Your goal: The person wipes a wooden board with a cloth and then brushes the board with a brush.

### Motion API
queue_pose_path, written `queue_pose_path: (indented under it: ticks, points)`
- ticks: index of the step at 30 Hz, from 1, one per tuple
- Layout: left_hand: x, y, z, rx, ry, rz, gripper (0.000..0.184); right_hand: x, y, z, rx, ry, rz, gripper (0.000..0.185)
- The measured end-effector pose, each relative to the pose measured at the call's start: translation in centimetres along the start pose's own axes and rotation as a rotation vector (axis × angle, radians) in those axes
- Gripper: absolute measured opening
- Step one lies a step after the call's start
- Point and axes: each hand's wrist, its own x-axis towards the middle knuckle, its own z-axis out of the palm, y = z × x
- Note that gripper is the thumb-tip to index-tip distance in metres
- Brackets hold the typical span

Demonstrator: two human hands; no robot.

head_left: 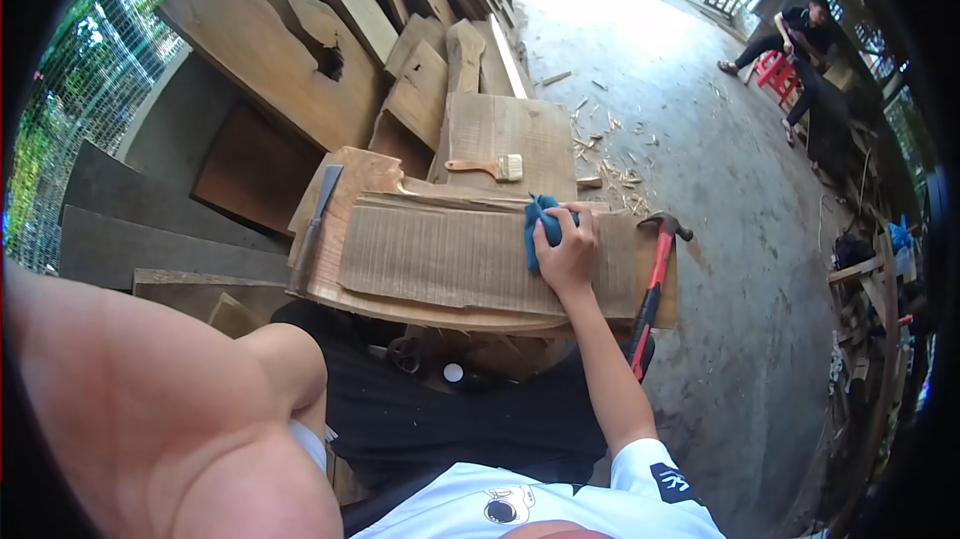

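Note:
My right hand (570,251) is closed round a crumpled blue cloth (541,229) and presses it on a brown, ribbed wooden board (440,254). This board lies on a lighter wooden slab (330,274) in front of my lap. A chisel-like tool (322,214) rests at the slab's left end. The hammer (655,284), with its red and black handle, lies across the right end. Beyond the board, a paintbrush (490,168) sits on another plank (520,124). Skin of my raised left arm or hand (170,419) fills the lower left, very near the camera, its fingers hidden.
Large wooden slabs (290,49) lean and lie at the back left beside a wire fence (90,69). Wood shavings (620,179) are scattered over the concrete floor (740,239). A person (800,44) sits on a red stool (777,75) at the upper right, near scrap wood (865,289).

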Motion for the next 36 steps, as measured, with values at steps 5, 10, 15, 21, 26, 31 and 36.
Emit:
queue_pose_path:
  ticks: [5, 10, 15, 21, 26, 31, 36]
  points:
    - [0.3, -1.0, -1.5, -0.089, 0.075, 0.044, 0.067, 0.4, -0.5, 0.1, 0.020, 0.022, -0.022, 0.018]
    - [0.6, -1.2, -1.2, -0.166, 0.186, 0.079, 0.067, 0.1, 0.3, 0.6, -0.048, 0.109, 0.077, 0.020]
    - [1.0, -1.2, -0.9, -0.236, 0.260, 0.092, 0.067, 0.1, 0.4, 0.3, -0.124, 0.243, 0.185, 0.021]
    - [1.4, 0.1, 3.0, -0.278, 0.341, 0.077, 0.067, 0.4, 0.9, -0.4, -0.041, 0.089, 0.032, 0.023]
    - [-9.6, -3.6, 4.0, -0.176, -0.328, -0.423, 0.057, 0.6, 2.4, -0.8, -0.202, 0.138, 0.223, 0.020]
    - [-26.4, -7.2, 9.8, 0.253, -1.050, -0.695, 0.058, -1.2, -2.5, 1.5, -0.066, -0.025, 0.047, 0.022]
    - [-28.5, -6.4, 9.8, 0.366, -1.233, -0.630, 0.060, 0.4, 0.6, -0.1, -0.168, 0.117, 0.245, 0.021]
